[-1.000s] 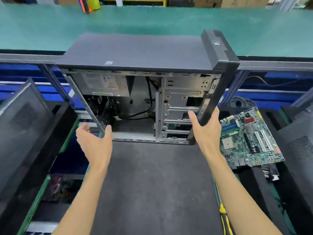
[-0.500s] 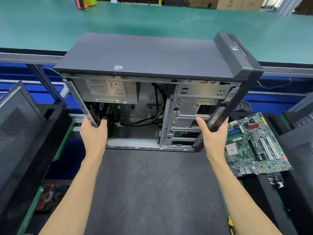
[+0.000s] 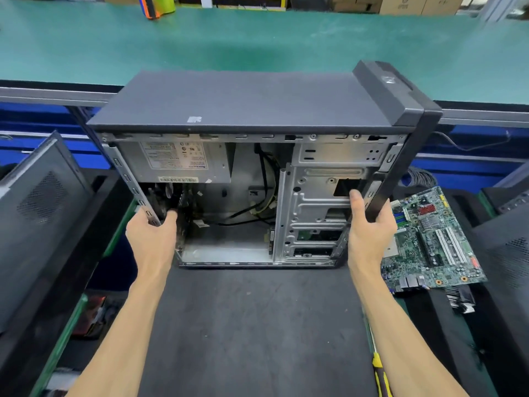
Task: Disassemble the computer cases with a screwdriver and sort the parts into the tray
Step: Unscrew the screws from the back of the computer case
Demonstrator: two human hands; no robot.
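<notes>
You have the open black-and-silver metal computer case (image 3: 257, 167) standing upright on the dark grey mat of the counter (image 3: 252, 325), its open side facing you. Your left hand (image 3: 153, 239) grips the rear frame edge, thumb hooked inside near the cables; your right hand (image 3: 369, 227) clasps the black plastic front bezel (image 3: 400, 144), thumb on the drive cage. Keep both grips even and low — tip or turn the case slowly so it does not slide onto the loose green motherboard (image 3: 432, 239) just beside it. The yellow-handled screwdriver (image 3: 379, 376) lies near your right forearm.
</notes>
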